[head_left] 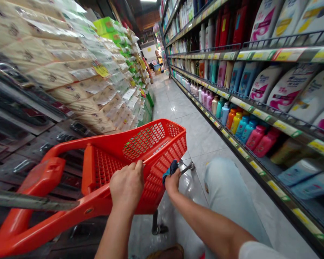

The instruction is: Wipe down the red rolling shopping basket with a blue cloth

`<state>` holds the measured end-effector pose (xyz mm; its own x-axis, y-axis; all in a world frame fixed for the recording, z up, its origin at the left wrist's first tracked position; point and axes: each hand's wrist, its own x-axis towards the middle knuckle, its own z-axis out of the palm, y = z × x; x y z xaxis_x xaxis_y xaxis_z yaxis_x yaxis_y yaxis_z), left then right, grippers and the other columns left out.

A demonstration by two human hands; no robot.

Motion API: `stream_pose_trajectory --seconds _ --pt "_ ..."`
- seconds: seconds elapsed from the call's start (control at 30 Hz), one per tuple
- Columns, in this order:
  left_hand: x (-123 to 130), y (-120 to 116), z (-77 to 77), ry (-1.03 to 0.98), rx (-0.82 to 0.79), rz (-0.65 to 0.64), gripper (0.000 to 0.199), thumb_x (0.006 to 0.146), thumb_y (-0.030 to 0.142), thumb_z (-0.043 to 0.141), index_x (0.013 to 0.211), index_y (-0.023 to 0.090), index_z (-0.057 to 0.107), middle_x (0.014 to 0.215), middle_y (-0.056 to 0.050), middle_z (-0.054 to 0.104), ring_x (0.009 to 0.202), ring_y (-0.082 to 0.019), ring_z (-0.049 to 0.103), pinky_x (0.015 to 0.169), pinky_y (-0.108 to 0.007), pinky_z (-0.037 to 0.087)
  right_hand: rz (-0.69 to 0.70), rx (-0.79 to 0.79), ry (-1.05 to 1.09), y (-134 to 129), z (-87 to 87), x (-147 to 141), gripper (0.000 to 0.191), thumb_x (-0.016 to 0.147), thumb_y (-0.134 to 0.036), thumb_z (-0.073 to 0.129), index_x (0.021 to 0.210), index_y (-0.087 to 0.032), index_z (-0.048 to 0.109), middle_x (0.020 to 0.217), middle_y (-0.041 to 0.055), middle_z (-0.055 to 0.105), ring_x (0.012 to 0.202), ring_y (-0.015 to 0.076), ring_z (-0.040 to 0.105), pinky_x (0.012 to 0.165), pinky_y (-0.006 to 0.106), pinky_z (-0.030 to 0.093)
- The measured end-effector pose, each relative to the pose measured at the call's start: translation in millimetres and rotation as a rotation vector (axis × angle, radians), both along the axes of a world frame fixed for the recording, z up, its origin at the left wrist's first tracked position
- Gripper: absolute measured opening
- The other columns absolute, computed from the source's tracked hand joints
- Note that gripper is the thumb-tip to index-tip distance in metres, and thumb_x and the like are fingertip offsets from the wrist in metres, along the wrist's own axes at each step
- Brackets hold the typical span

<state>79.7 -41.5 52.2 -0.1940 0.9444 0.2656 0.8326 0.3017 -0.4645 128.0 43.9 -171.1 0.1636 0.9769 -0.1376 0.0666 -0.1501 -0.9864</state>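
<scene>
A red plastic shopping cart [97, 144] stands in front of me, turned sideways. My left hand [127, 183] is closed around the top rim of its near side. Lower and to the right, my right hand [173, 180] grips a dark blue cloth [170, 170] against the outer side of the basket, close to the front. Part of the cloth is hidden by my fingers. No goods show in the visible part of the basket. Below it are a grey metal leg and a caster wheel [160, 229].
Shelves [232, 93] of shampoo bottles line the right side. Stacked tissue packs [70, 72] rise on the left behind the cart, with dark packaged goods [16, 108] nearer. A tiled aisle floor [166, 97] runs ahead. My bent knee [226, 194] is close to the lower shelf.
</scene>
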Motion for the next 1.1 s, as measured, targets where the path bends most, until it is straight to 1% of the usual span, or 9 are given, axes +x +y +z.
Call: stream_pose_trajectory --seconds 0.07,0.13,0.37,0.53,0.67,0.77,0.87,0.97,1.1 --pt "-3 -3 2.3 -0.016 -0.007 -0.009 0.037 0.100 0.023 0.035 0.100 0.018 0.072 0.074 -0.008 0.072 0.073 -0.026 0.070 0.062 -0.035 0.035 0.029 0.021 0.024 -13 -1.4 -9 0.043 0.070 -0.008 0.050 0.111 -0.021 0.050 0.106 0.0127 0.063 0.112 0.0330 0.061 0.096 0.046 0.050" --pt "-6 -7 4.3 -0.038 -0.010 -0.016 0.039 0.100 0.025 0.034 0.100 0.018 0.072 0.077 -0.009 0.073 0.073 -0.026 0.070 0.063 -0.035 0.037 0.011 0.064 0.049 1 5.4 -5 0.042 0.069 -0.010 0.050 0.110 -0.022 0.051 0.112 0.0132 0.061 0.115 0.0315 0.059 0.100 0.046 0.048" --pt "-18 -24 0.6 -0.044 -0.001 -0.065 0.035 0.096 0.020 0.040 0.108 0.018 0.073 0.079 -0.008 0.074 0.072 -0.025 0.070 0.065 -0.035 0.043 -0.184 0.198 0.106 133 32.9 69 0.027 0.072 -0.014 0.045 0.097 -0.020 0.053 0.102 0.0096 0.059 0.099 0.0223 0.057 0.098 0.040 0.047" --pt "-27 -46 -7.9 -0.015 0.023 -0.163 0.033 0.092 0.013 0.046 0.110 0.019 0.073 0.084 -0.005 0.076 0.074 -0.022 0.071 0.068 -0.035 0.047 -0.150 0.337 0.084 182 68.0 110 0.034 0.075 -0.017 0.044 0.108 -0.017 0.054 0.099 0.0060 0.062 0.091 0.0181 0.058 0.089 0.034 0.049" --pt "-31 -69 -10.0 0.021 0.095 -0.298 0.029 0.093 0.015 0.048 0.105 0.021 0.074 0.082 -0.002 0.076 0.073 -0.020 0.070 0.068 -0.035 0.047 0.099 0.466 -0.022 180 97.2 129 0.027 0.075 -0.020 0.054 0.101 -0.020 0.062 0.098 0.0028 0.064 0.094 0.0187 0.060 0.092 0.033 0.047" --pt "-30 -84 -9.1 0.049 0.170 -0.367 0.026 0.096 0.020 0.048 0.098 0.021 0.074 0.078 0.000 0.075 0.068 -0.018 0.068 0.067 -0.035 0.044 0.333 0.521 -0.138 153 101.5 142 0.026 0.064 -0.013 0.064 0.087 -0.023 0.069 0.089 -0.0001 0.061 0.088 0.0189 0.059 0.091 0.032 0.047" --pt "-27 -95 -7.1 0.043 0.211 -0.393 0.028 0.099 0.024 0.046 0.092 0.020 0.073 0.078 0.000 0.075 0.068 -0.018 0.067 0.069 -0.034 0.043 0.501 0.556 -0.372 134 100.1 153 0.030 0.064 -0.007 0.061 0.086 -0.025 0.071 0.094 0.0018 0.058 0.093 0.0195 0.058 0.092 0.032 0.045" --pt "-23 -102 -4.6 0.026 0.225 -0.411 0.032 0.101 0.028 0.044 0.089 0.020 0.072 0.077 0.000 0.074 0.068 -0.018 0.066 0.071 -0.035 0.041 0.608 0.470 -0.484 144 107.7 148 0.028 0.067 -0.007 0.060 0.087 -0.023 0.069 0.096 0.0021 0.058 0.092 0.0181 0.059 0.091 0.030 0.046" --pt "-15 -104 -2.3 0.022 0.246 -0.384 0.032 0.101 0.032 0.046 0.087 0.020 0.071 0.075 -0.001 0.073 0.068 -0.020 0.064 0.071 -0.036 0.038 0.615 0.368 -0.464 172 123.9 121 0.020 0.076 -0.018 0.062 0.096 -0.019 0.065 0.092 0.0007 0.065 0.089 0.0169 0.063 0.084 0.028 0.050"
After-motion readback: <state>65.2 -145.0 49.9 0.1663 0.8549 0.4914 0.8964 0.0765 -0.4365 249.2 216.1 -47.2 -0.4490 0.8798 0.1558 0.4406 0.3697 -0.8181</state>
